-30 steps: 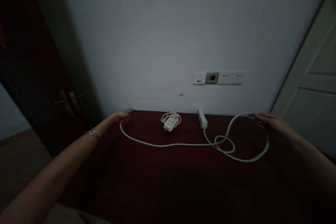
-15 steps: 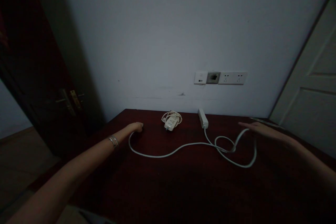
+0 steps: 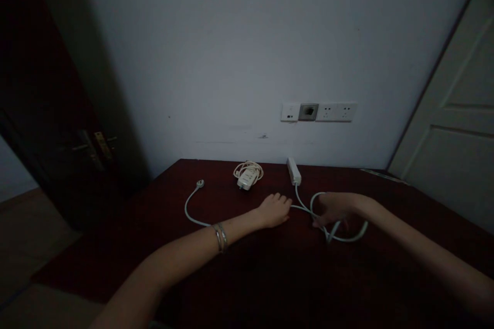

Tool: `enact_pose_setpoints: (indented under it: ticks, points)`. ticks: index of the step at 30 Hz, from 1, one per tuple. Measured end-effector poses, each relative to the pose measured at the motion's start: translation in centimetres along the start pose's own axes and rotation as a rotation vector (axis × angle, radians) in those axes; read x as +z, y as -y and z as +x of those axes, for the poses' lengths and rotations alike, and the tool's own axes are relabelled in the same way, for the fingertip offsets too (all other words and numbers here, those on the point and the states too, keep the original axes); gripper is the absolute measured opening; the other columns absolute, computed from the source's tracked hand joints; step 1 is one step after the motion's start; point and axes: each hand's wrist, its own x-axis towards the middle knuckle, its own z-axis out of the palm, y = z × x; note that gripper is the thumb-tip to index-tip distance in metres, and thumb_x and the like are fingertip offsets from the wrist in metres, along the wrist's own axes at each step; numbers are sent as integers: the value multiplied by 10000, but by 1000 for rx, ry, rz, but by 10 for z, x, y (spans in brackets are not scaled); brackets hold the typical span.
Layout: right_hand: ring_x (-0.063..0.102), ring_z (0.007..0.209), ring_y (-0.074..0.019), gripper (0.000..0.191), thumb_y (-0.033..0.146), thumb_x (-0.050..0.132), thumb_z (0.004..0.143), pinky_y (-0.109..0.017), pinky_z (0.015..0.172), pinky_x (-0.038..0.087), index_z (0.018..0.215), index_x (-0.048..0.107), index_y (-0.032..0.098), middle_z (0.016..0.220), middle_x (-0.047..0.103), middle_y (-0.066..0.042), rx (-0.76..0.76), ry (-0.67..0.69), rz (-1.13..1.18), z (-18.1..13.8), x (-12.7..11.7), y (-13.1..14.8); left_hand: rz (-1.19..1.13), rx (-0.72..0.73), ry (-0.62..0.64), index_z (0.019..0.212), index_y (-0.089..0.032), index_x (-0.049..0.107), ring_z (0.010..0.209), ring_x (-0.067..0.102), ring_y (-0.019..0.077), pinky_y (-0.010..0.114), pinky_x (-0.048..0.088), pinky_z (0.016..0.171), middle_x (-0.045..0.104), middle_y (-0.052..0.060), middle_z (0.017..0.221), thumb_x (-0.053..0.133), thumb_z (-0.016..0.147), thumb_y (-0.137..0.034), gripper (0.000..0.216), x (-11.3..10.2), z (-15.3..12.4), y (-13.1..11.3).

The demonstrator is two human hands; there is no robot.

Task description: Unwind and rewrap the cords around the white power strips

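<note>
A white power cord (image 3: 196, 220) runs across the dark red table, from its plug (image 3: 199, 183) at the left to a long white power strip (image 3: 294, 171) near the wall. My left hand (image 3: 275, 211) lies over the middle of the cord with its fingers curled round it, back of the hand up. Loops of the same cord gather at my right hand (image 3: 336, 207), whose fingers point down and close on it; the fingertips are partly hidden in shadow. Behind my left hand lies a second, smaller power strip (image 3: 247, 178) with its own cord bundled around it.
On the wall behind the table (image 3: 231, 262) is a row of sockets (image 3: 335, 112). A dark door (image 3: 50, 128) with a metal handle stands at the left, and a pale panelled door (image 3: 459, 128) at the right. The light is dim.
My left hand has let go near the plug and moved right to the cord's middle, leaving the plug on the table. My right hand has come left and down onto the loops.
</note>
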Motion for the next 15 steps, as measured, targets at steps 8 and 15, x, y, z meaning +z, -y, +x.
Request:
enact_pose_setpoints:
  ticks: [8, 15]
  points:
    - [623, 912, -409, 374, 369, 679, 628, -498, 722, 482, 865, 664, 80, 977, 655, -233, 191, -123, -175, 4, 36, -7, -258, -216, -74, 967, -123, 572, 855, 579, 199, 296, 434, 729, 595, 109, 983, 412, 844, -130, 202, 15, 16, 5]
    - [588, 1029, -237, 373, 293, 531, 768, -333, 863, 460, 1117, 552, 164, 1139, 605, -134, -222, -367, 646, 12, 55, -39, -786, -296, -479, 855, -118, 608, 675, 522, 125, 228, 383, 656, 585, 17, 705, 420, 877, -209, 211, -40, 12, 35]
